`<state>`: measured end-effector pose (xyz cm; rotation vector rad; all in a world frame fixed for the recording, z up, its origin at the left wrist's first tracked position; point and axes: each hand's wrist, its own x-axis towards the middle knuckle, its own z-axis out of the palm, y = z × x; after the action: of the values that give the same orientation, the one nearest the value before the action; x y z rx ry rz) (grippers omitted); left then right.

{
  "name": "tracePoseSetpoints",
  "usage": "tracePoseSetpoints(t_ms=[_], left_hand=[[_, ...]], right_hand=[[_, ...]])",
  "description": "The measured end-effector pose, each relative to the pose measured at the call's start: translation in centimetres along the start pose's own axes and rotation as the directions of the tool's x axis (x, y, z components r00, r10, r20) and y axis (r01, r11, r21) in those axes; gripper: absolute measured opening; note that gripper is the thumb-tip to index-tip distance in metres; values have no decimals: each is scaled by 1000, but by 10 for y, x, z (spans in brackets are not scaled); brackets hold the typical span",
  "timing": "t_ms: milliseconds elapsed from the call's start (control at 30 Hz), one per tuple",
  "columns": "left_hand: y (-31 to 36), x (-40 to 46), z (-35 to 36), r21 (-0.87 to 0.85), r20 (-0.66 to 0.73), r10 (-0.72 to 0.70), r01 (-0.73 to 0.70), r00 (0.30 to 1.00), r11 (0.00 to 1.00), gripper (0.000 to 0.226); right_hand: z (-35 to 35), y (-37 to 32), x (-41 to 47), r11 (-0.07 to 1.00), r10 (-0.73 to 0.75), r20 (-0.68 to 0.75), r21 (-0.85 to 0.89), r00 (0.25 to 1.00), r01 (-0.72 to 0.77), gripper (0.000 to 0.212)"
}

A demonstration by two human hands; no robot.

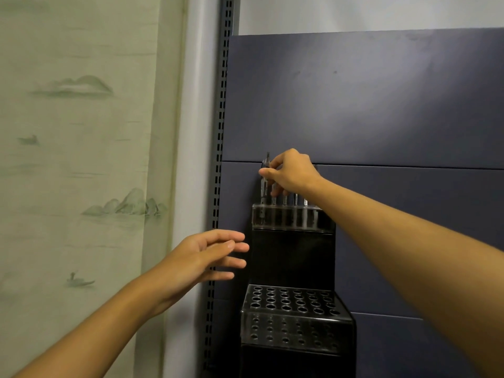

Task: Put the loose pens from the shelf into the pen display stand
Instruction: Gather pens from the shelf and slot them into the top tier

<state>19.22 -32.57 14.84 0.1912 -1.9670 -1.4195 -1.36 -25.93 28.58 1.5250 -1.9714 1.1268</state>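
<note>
The right hand pinches a pen above the stand. The left hand hovers below it, fingers relaxed, holding nothing.

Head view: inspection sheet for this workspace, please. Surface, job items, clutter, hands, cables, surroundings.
Surface: dark blue back panel with slotted upright along its left edge; no shelf board in view.
Job's things: black pen display stand; pens upright in its top tier; lower tier holes look empty.
Clutter: nothing seen.
Hands: right hand pinches the leftmost pen at the top tier; left hand open, beside the stand, holding nothing.
Cables: nothing seen.
Surroundings: pale landscape-print curtain at left; light wall above the panel.
</note>
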Motion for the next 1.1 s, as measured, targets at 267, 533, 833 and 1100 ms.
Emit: tracePoseSetpoints(t_ms=[267,533,833,1100], left_hand=[[3,-3,2,6,-2,-3,3,1000,1000,22],[2,-7,2,12,-8,-7,7,1000,1000,22],[3,-4,12,-48,2,0,0,1000,999,23],[33,9,71,53,133,151,-159,980,986,26]], right_hand=[[1,-7,-2,996,-35,4,-83,999,35,26],[6,1,1,993,38,72,-114,997,-30,37],[-8,-1,-23,998,-34,50,-46,998,36,32],[-56,27,-112,983,-183,44,36,982,181,28]])
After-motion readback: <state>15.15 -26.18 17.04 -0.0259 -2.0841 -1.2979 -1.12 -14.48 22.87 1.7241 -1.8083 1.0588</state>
